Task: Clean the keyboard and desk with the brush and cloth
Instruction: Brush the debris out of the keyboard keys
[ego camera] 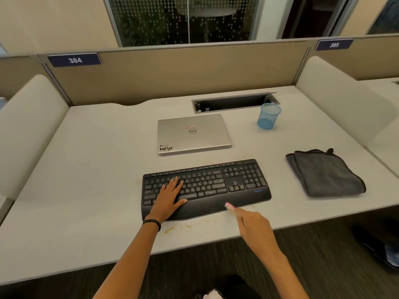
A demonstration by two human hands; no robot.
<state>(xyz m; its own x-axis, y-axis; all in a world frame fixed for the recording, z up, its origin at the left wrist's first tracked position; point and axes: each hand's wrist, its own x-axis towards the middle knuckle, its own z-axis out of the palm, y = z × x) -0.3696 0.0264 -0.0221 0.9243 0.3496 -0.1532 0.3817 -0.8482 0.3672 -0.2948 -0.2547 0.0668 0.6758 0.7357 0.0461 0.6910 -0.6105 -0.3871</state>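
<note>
One keyboard (216,184), one cloth (326,173), one brush (229,206), one laptop (194,134), one cup (268,116).

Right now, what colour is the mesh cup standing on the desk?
Light blue. The mesh cup shows best in the head view, the only one here.

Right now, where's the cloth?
Head view: the folded grey cloth lies flat on the desk at the right, apart from the keyboard on its left and nearer the front edge than the blue mesh cup.
</note>
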